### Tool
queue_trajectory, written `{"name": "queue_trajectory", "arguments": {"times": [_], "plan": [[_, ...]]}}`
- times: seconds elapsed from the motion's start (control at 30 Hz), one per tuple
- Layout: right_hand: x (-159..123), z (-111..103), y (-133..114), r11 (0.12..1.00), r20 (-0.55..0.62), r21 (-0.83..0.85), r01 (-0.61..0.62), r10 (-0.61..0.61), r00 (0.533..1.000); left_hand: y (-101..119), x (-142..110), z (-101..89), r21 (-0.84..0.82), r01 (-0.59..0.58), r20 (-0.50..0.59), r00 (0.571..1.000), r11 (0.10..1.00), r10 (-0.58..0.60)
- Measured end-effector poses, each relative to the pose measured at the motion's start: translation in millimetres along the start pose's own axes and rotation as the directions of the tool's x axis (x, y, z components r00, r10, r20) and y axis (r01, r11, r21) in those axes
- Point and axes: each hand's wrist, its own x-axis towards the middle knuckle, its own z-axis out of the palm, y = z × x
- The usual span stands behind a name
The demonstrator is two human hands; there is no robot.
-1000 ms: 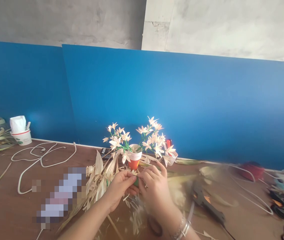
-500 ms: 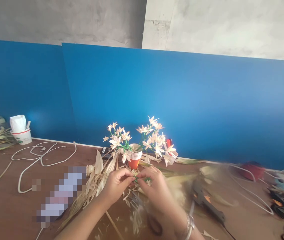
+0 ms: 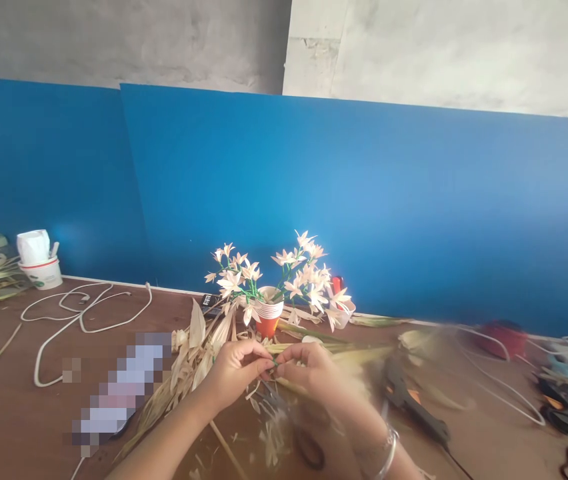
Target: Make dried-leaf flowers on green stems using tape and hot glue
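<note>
My left hand (image 3: 234,373) and my right hand (image 3: 309,370) meet at their fingertips above the brown table (image 3: 24,413). Both are pinched on a small green-wrapped stem piece (image 3: 275,364), too small to make out fully. Just behind them stands an orange and white paper cup (image 3: 268,317) holding pale handmade flowers (image 3: 274,277) on green stems. Dried pale leaves (image 3: 194,367) lie under and to the left of my hands. My right wrist wears a silver bangle (image 3: 387,453).
A black glue gun (image 3: 414,403) lies right of my hands, scissors (image 3: 309,447) below them. White cables (image 3: 79,320) loop at left, near a white bowl with a cup (image 3: 39,263). A blue board (image 3: 314,200) backs the table. Tools and cords crowd the right edge.
My hands have shifted slightly lower and the right hand has turned, its fingers now pinching closer to the left hand's fingertips. The green piece shows less than a second ago.
</note>
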Motion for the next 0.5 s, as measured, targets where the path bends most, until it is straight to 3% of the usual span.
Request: {"name": "queue_trajectory", "arguments": {"times": [0.13, 0.2, 0.33, 0.4, 0.5], "plan": [[0.0, 1.4, -1.5, 0.992, -0.022, -0.129, 0.009, -0.012, 1.000, 5.3, -0.7, 2.8, 0.015, 0.047, 0.006, 0.999, 0.999, -0.047], [-1.2, 5.0, -3.1, 0.953, -0.095, -0.276, 0.121, -0.153, 0.984, 2.9, 0.9, 3.9, -0.024, 0.088, -0.007, 0.996, 0.996, -0.088], [-3.5, 15.0, -4.3, 0.724, -0.163, -0.582, 0.372, -0.551, 0.818, -2.4, 3.9, 5.3, -0.131, 0.166, -0.069, 0.982, 0.977, -0.176], [-3.2, 18.8, -2.8, 0.632, -0.143, -0.660, 0.405, -0.636, 0.759, -0.9, 3.7, 6.8, -0.174, 0.212, -0.066, 0.972, 0.962, -0.226], [-1.1, 21.3, 1.1, 0.555, -0.123, -0.715, 0.426, -0.699, 0.705, 4.4, 2.5, 10.2, -0.239, 0.270, -0.051, 0.956, 0.933, -0.290]]}}
